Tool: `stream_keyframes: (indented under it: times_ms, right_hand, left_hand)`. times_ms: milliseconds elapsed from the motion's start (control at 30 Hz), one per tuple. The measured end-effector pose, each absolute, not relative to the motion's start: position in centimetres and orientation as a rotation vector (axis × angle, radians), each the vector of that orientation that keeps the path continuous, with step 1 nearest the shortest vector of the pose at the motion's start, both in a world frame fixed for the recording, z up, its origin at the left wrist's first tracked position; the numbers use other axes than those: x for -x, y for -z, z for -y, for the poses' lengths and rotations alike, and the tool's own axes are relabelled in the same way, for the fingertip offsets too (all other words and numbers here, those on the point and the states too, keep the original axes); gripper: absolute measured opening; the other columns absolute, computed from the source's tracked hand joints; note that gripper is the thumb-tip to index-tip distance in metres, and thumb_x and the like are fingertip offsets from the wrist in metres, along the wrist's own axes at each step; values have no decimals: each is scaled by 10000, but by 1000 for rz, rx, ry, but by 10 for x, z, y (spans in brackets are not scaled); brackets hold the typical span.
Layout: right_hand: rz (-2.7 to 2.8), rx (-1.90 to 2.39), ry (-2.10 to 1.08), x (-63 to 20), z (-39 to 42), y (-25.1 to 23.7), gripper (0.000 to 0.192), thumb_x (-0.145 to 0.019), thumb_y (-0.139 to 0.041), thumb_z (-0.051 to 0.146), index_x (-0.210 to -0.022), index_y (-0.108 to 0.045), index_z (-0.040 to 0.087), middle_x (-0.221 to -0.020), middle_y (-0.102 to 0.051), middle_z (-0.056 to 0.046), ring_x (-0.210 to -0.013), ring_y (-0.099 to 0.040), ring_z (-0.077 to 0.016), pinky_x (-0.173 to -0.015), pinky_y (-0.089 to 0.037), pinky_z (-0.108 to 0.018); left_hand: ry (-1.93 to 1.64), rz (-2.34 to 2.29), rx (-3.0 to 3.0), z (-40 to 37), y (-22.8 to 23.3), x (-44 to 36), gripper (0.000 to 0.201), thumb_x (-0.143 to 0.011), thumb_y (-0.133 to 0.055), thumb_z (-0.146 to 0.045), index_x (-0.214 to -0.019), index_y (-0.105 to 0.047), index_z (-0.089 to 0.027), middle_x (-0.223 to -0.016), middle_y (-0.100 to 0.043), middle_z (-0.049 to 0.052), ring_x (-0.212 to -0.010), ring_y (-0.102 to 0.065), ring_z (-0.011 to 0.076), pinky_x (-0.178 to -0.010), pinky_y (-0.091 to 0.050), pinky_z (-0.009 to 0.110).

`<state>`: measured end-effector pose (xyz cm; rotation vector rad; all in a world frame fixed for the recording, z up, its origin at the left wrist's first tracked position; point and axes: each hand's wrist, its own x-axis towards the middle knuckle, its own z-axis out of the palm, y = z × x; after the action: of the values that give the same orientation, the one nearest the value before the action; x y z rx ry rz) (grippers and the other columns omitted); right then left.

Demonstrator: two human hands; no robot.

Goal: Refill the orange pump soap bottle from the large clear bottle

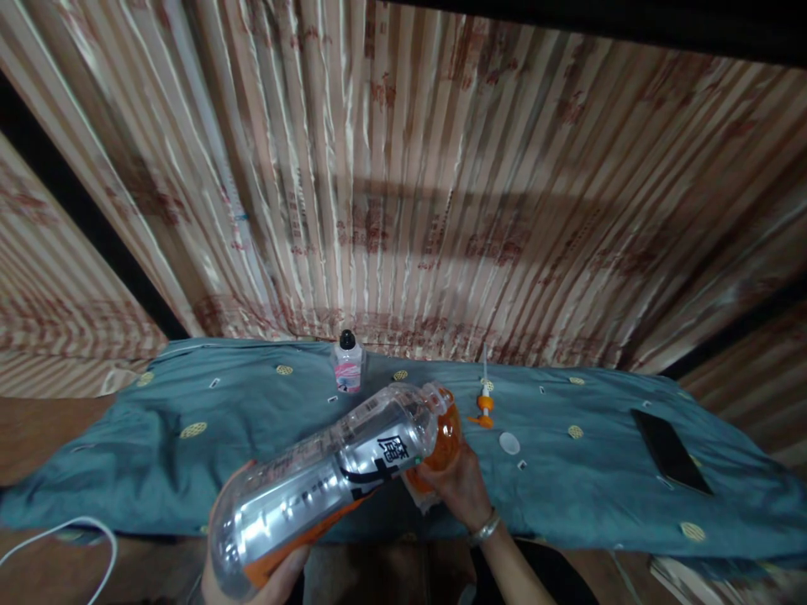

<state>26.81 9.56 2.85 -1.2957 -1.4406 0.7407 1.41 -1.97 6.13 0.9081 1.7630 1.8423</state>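
Note:
My left hand [265,580] grips the base of a large clear plastic bottle [315,479] with a silver, black and orange label. The bottle is tilted, its open mouth pointing right and slightly up. My right hand [460,487] holds a small orange transparent bottle [441,445] right at that mouth; the two touch or nearly touch. A white cap [509,443] lies on the teal cloth [189,470] just right of my right hand. An orange pump nozzle with a white tube [484,403] lies a little farther back.
A small clear bottle with a black cap and pink label [347,363] stands at the back of the cloth. A black phone [672,451] lies at the right. A white cable [81,538] loops at the lower left. Striped curtain [409,185] hangs behind.

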Motion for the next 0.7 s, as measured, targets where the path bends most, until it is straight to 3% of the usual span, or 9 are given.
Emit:
stream_keyframes:
  times_ms: [100, 233, 467, 700]
  right_hand:
    - [1418, 1320, -718, -267, -94, -29, 585, -710, -857, 395, -1254, -758, 204, -1178, -891, -140, -1100, -867, -382, -1025, -716, -541]
    - [1416, 1359, -702, -267, -93, -27, 563, -710, -866, 394, -1236, -770, 216, -1081, -902, -109, -1024, -878, -361, -945, -741, -498]
    - [1443, 1370, -653, -269, -93, -25, 664, -708, -872, 428, -1319, -736, 207, -1175, -892, -138, -1074, -876, -370, -1010, -723, -520]
    - [1480, 1349, -610, -271, -94, -21, 678, -726, -854, 411, -1354, -723, 193, -1272, -869, -166, -1179, -853, -381, -1071, -699, -537]
  left_hand:
    - [-1825, -1767, -820, 20, -72, -18, 1112, -540, -996, -763, -1455, -635, -242, -1402, -724, 145, -1342, -669, 441, -1296, -432, 619]
    - [-1836, -1741, -777, 20, -76, -21, 1170, -491, -1000, -779, -1455, -626, -232, -1401, -731, 164, -1322, -673, 457, -1269, -447, 631]
    - [-1873, -1713, -851, 19, -74, -27, 1127, -549, -979, -788, -1476, -642, -242, -1280, -791, 110, -1168, -756, 373, -1152, -555, 492]
    - [-1888, -1751, -784, 18, -78, -34, 1181, -515, -962, -851, -1459, -643, -217, -1368, -766, 146, -1290, -726, 413, -1243, -502, 547]
